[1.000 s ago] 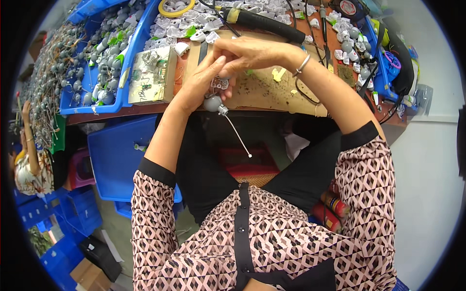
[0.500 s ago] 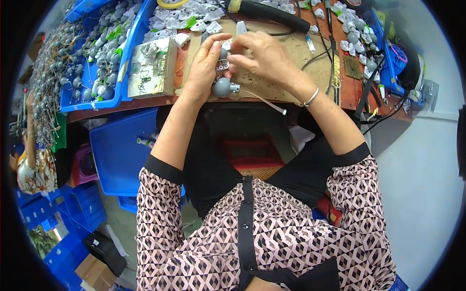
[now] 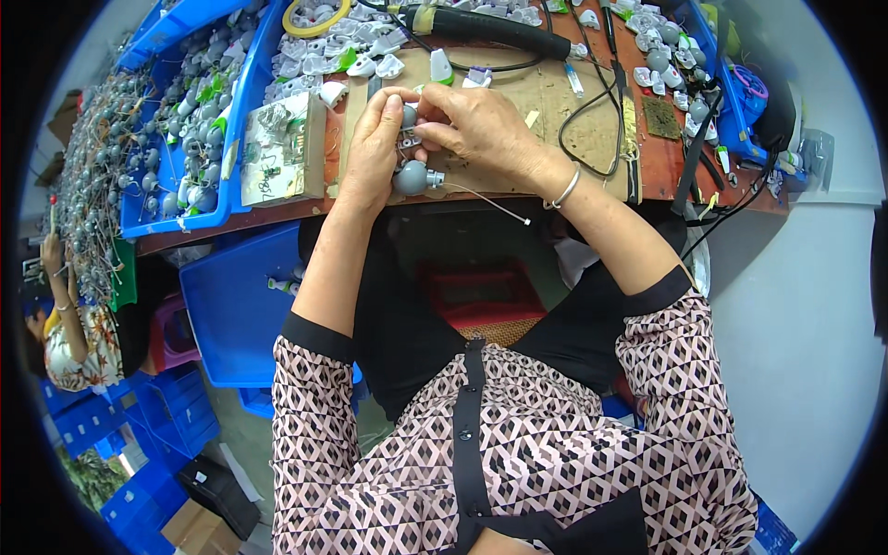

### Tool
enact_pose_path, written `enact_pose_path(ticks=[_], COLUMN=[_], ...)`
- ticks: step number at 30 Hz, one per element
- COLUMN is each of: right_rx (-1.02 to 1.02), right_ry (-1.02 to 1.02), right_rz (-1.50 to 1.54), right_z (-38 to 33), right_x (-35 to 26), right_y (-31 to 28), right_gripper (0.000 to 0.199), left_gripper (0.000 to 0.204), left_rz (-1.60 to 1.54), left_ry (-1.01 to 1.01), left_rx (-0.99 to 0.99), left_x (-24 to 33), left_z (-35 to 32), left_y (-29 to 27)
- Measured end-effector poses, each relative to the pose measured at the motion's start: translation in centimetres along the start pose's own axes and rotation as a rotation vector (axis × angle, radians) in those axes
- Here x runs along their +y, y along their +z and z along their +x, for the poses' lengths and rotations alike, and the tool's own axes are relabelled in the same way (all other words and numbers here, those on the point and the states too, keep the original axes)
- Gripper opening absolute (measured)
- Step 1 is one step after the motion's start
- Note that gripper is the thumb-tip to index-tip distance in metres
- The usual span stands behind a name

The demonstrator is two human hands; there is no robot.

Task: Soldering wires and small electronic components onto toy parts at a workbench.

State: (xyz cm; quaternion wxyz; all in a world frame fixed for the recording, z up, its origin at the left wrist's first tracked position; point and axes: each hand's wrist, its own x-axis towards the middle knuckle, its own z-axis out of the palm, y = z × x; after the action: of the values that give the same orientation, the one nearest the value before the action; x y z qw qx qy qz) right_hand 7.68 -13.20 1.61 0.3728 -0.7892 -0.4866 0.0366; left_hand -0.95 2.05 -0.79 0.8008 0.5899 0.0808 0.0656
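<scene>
Both hands pinch a small grey part at upper centre.
Left hand (image 3: 375, 148) and right hand (image 3: 472, 125) fingertips squeeze the rounded grey plastic piece (image 3: 411, 176), its thin wire (image 3: 490, 205) trailing right over the worn cardboard mat (image 3: 555, 111).

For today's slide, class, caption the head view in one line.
Both hands, left hand and right hand, pinch a small grey round part with thin wire over a cardboard-covered workbench.

a reddish-brown wooden surface (image 3: 666, 162) is running across the top, with a brown cardboard mat (image 3: 546, 102) lying on it. blue plastic bins (image 3: 176, 176) are lining its left end, and more blue crates (image 3: 102, 421) are standing on the grey floor (image 3: 231, 435) at lower left. a pale grey wall (image 3: 795, 305) is filling the right side under even light.
</scene>
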Motion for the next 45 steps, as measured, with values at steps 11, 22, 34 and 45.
enact_pose_path(ticks=[11, 22, 34, 45], right_rx=[0.38, 0.239, 0.433, 0.804], right_ry=[-0.253, -0.016, 0.008, -0.196], right_rz=[-0.297, -0.7, 0.791, 0.479], right_z=[3.1, 5.6, 6.6, 7.3], right_x=[2.5, 9.0, 3.6, 4.5], right_y=[-1.5, -5.5, -13.1, -11.6], right_gripper=[0.027, 0.042, 0.047, 0.051], left_gripper=[0.024, 0.024, 0.024, 0.023], left_rz=[-0.039, -0.083, -0.064, -0.07], left_ry=[0.003, 0.003, 0.012, 0.008], left_rx=[0.035, 0.038, 0.004, 0.023], left_x=[0.2, 0.0, -0.6, -0.4], left_z=[-0.7, -0.8, -0.4, -0.5], left_y=[-0.2, 0.2, -1.1, -0.6])
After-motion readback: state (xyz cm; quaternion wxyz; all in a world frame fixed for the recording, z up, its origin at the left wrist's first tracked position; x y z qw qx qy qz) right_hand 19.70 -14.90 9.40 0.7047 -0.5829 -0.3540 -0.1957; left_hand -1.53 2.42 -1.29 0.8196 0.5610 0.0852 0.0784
